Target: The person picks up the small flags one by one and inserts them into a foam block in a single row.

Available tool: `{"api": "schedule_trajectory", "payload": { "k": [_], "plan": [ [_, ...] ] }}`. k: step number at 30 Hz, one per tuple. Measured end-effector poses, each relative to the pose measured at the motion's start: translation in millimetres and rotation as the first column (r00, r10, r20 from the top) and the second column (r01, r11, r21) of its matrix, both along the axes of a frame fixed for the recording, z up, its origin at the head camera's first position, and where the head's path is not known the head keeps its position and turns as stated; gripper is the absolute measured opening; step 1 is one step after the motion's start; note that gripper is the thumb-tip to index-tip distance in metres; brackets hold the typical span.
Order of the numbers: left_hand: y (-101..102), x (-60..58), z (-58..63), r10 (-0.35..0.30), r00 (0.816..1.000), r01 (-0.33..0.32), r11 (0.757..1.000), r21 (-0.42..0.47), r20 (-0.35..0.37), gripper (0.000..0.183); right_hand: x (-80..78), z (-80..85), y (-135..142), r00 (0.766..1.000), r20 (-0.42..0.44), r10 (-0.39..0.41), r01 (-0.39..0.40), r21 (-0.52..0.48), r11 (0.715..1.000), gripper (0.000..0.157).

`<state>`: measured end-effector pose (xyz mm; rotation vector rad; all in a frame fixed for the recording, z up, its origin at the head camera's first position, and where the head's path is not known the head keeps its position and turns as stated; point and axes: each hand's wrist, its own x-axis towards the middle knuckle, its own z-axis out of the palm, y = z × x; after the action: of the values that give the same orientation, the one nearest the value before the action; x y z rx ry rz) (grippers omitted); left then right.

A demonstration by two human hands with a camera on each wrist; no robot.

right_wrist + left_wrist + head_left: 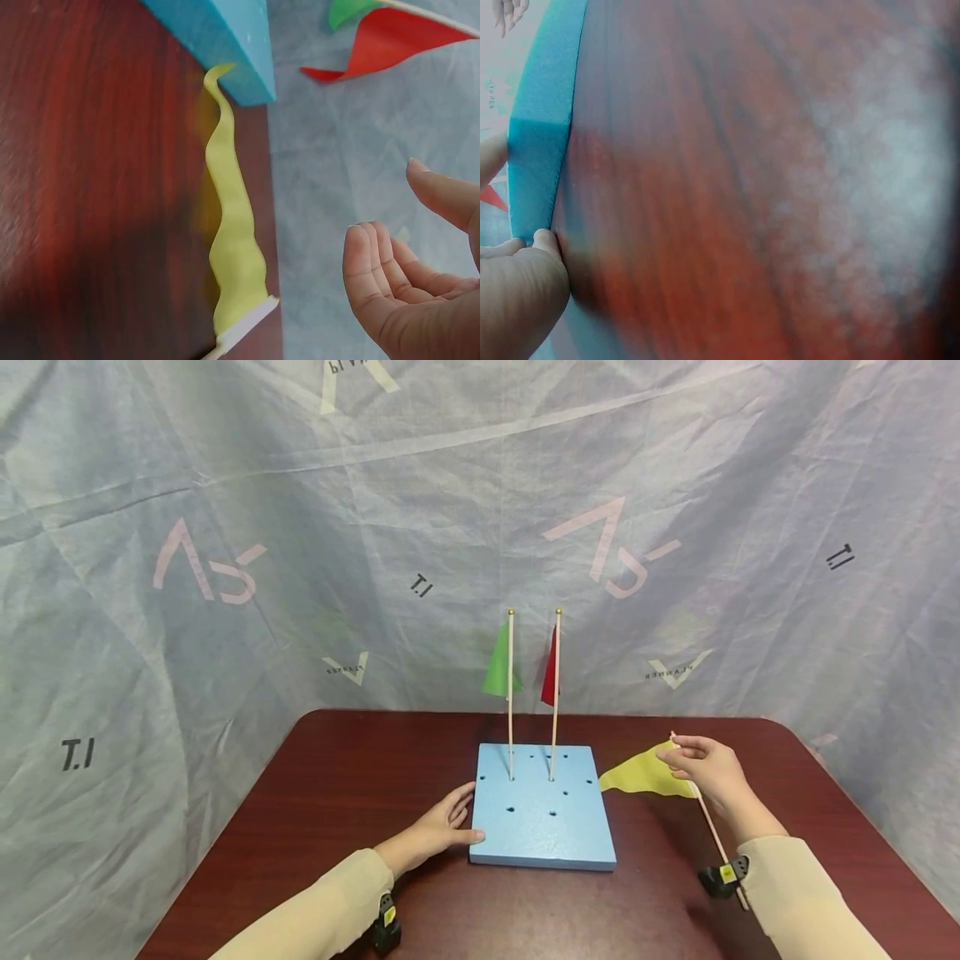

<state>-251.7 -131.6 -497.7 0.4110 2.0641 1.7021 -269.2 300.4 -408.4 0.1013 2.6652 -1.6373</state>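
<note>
My left hand [435, 827] holds the near left corner of the light blue board [540, 839]. Its thumb lies on top and its fingers are against the side face. A yellow flag [648, 771] on a thin pale stick [712, 827] is right of the board, its tip pointing at the board's edge. Over the top of that stick hovers my right hand [708, 764]; the right wrist view shows thumb and fingers [361, 262] parted, with a gap between them and the yellow flag [236, 225].
In the board's holes stand two sticks, one bearing a green flag [498, 664], the other a red flag [551, 670]. Several further holes dot the board. Behind the dark red table [352, 760] hangs a grey printed cloth [450, 527].
</note>
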Motion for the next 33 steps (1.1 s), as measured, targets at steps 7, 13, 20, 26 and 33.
{"api": "schedule_trajectory", "payload": {
  "k": [7,13,20,26,33],
  "plan": [
    [-1.0,-0.3,-1.8,-0.009,1.000,0.009,1.000,-0.001,0.007,0.095,12.1,-12.3,15.3,0.999,0.015,-0.050,0.048,0.067,0.997,0.076],
    [-1.5,0.0,-0.7,-0.018,1.000,0.018,1.000,0.013,0.006,0.096,18.1,-19.9,31.6,0.997,0.035,-0.064,0.060,0.110,0.992,0.075],
    [-1.7,-0.9,1.3,-0.016,1.000,0.016,1.000,0.020,0.007,0.097,20.9,-25.5,46.9,0.992,0.097,-0.082,0.063,0.184,0.981,0.072],
    [-1.8,-2.5,-0.9,-0.014,1.000,0.014,1.000,0.015,0.001,0.097,23.6,-34.1,55.9,0.975,0.179,-0.133,0.095,0.205,0.974,0.073],
    [-1.7,-1.0,-0.5,-0.022,1.000,0.022,1.000,0.015,0.001,0.097,29.2,-41.3,57.1,0.959,0.205,-0.194,0.139,0.253,0.957,0.072]
  ]
}}
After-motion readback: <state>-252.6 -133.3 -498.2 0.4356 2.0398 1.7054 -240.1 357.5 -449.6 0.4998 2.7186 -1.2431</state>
